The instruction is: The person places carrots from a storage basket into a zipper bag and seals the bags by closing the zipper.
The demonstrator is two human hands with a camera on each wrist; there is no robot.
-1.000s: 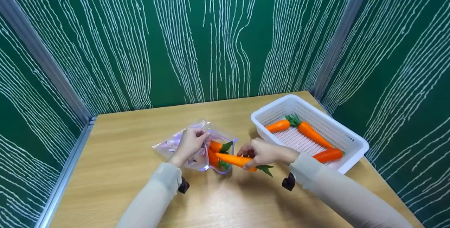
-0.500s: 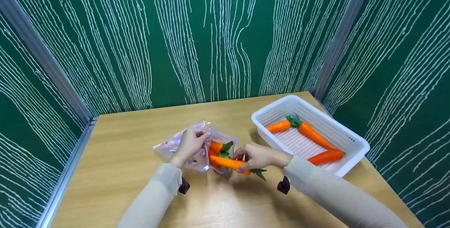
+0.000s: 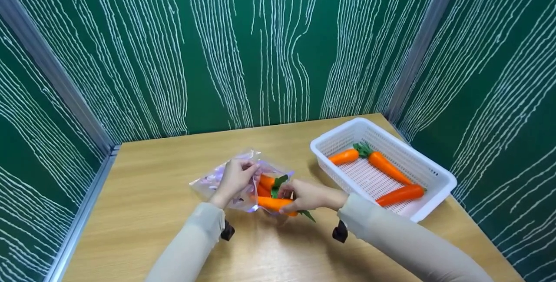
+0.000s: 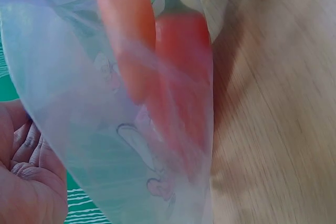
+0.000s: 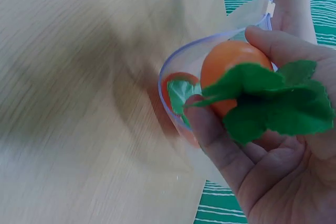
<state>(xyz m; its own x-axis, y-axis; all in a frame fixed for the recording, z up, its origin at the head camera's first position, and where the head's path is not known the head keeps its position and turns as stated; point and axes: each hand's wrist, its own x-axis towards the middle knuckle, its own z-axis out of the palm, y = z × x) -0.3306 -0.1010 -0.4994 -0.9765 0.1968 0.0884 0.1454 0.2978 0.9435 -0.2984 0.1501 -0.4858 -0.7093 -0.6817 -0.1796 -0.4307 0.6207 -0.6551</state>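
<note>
A clear plastic zip bag (image 3: 244, 201) lies on the table, its mouth, edged in purple, turned right. My left hand (image 3: 234, 178) pinches the upper edge of that mouth. With thumb and fingers my right hand (image 3: 310, 195) grips an orange carrot (image 3: 273, 204), its tapered end inside the bag and its green leaves (image 5: 278, 100) outside. Beside it in the bag lie other orange carrots (image 3: 266, 182) with green tops. Through the plastic, the left wrist view shows a redder piece (image 4: 181, 51) with a green stem cap. The carrot's tip is blurred by the film.
A white slotted basket (image 3: 449, 182) stands at the table's right side. In it lie two orange carrots (image 3: 388, 168) and a redder one (image 3: 404, 194). Green walls with white lines and metal posts enclose the wooden table (image 3: 152, 177).
My right hand has moved left with the carrot, and its tapered end has gone from the bag's mouth to deeper inside. My left hand has stayed on the bag's edge.
</note>
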